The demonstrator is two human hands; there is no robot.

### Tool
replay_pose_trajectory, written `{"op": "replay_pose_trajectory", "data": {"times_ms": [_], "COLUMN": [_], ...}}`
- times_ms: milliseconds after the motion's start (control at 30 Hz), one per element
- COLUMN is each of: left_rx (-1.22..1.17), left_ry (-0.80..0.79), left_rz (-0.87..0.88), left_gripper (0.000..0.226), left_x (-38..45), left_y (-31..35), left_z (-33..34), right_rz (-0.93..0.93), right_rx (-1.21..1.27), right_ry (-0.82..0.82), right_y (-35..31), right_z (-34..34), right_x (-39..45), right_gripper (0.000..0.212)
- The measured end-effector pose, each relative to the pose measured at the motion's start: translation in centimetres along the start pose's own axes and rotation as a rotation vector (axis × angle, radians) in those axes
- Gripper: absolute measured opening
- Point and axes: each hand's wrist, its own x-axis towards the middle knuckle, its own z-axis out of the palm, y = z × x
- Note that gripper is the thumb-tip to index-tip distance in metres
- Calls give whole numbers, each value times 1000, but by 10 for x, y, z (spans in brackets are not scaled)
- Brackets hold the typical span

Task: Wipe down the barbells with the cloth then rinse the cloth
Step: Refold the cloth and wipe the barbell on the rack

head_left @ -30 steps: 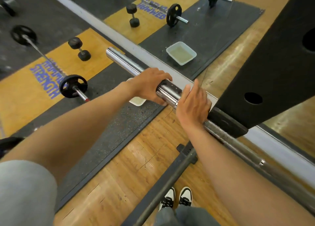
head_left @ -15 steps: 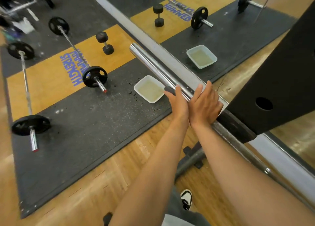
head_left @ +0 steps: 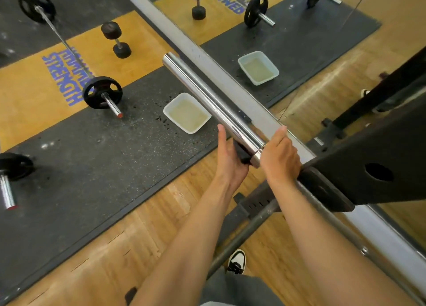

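Head view: a second ago the left hand point(head_left: 230, 158) was wrapped over the chrome barbell sleeve point(head_left: 214, 107) well out along its length; half a second ago it had slid back beside the right hand point(head_left: 280, 158). Now both hands flank the inner end of the sleeve, one on each side, just outboard of the black rack upright point(head_left: 368, 158). I read this as one wiping pass along the sleeve ended at the collar, with the grip being reset for another stroke or for moving on; the rinse is not yet begun.

The dark cloth point(head_left: 241, 152) lies pressed between the left palm and the near underside of the sleeve, only a small dark fold of it showing. The left fingers point(head_left: 221, 135) are straight and together, pointing along the bar, so the cloth is held by pressure against the metal, not by a curled grip. The right hand lies against the far side of the sleeve with its fingers point(head_left: 281, 133) also straight and together; whether any cloth reaches under it I cannot tell.

The white tub of cloudy water point(head_left: 187, 113) sits on the black rubber mat point(head_left: 92, 162) below the sleeve, near the left hand. A loaded barbell point(head_left: 102, 95) and a dumbbell point(head_left: 116, 39) lie further off, apart from both hands
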Motion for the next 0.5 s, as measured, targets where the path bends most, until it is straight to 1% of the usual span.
{"op": "replay_pose_trajectory", "data": {"times_ms": [67,133,233,300,333,400,467,500], "left_rx": [-18,-108,-276,-371,-394,-346,-219,-145], "left_ry": [-13,61,198,239,256,258,284,282], "left_rz": [-23,-80,-95,-73,-93,-109,-157,-158], "left_gripper": [104,105,116,118,115,106,97,99], "left_x": [4,11,27,40,44,39,17,12], "left_y": [11,14,21,33,35,29,11,4], "left_z": [3,11,13,6,6,14,20,20], "right_rz": [30,27,14,4,8,22,49,65], "right_rx": [-11,-88,-118,-126,-129,-141,-133,-106], "right_ry": [-18,-15,-14,-2,7,17,9,-1], "right_y": [-5,-7,-8,-7,-6,-7,-7,-8], "right_z": [-2,-3,-1,0,0,1,0,1], "right_x": [0,-6,-9,-9,-10,-8,-6,-4], "right_gripper": [68,67,65,64,63,58,50,45]}}
